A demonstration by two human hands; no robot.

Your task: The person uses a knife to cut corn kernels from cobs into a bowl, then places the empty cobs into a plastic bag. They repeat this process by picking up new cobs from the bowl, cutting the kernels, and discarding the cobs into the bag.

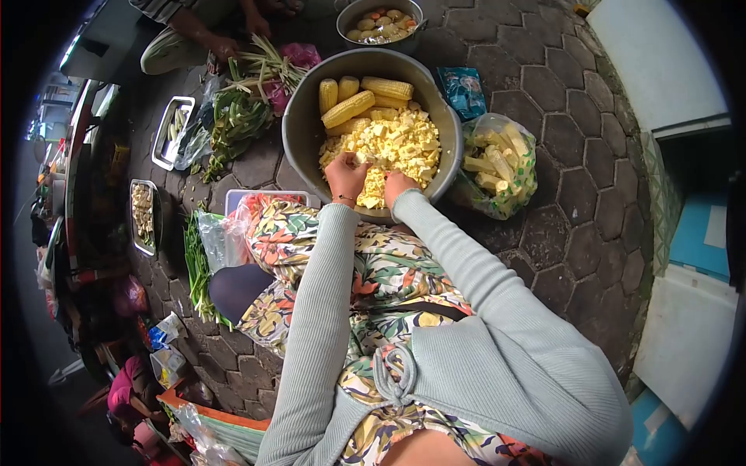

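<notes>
The person sits over a large round grey tub (452, 147) on the dark hexagonal paving (548, 237). The left hand (346, 175) is over the near left part of the tub, above the heap of chopped yellow corn pieces (392, 147). Its grip is narrow, with thumb and fingers drawn together; whether a piece is held between them cannot be told. The right hand (398, 186) is just beside it, fingers down at the near edge of the heap; its grip is hidden, so its opening cannot be told.

The corn pieces lie inside the tub, with whole yellow corn cobs (349, 109) grouped at its far side. Just right of the tub are a clear plastic bag with green print (531, 182), filled with pale cobs, and a shiny teal packet (461, 92). Beyond it stands a round metal pot (420, 33) of pale round pieces. To the left lie dark green leafy vegetables (237, 123), near the hands of another person (224, 48). Long green stalks (196, 260) lie nearer the wearer's patterned clothing.
</notes>
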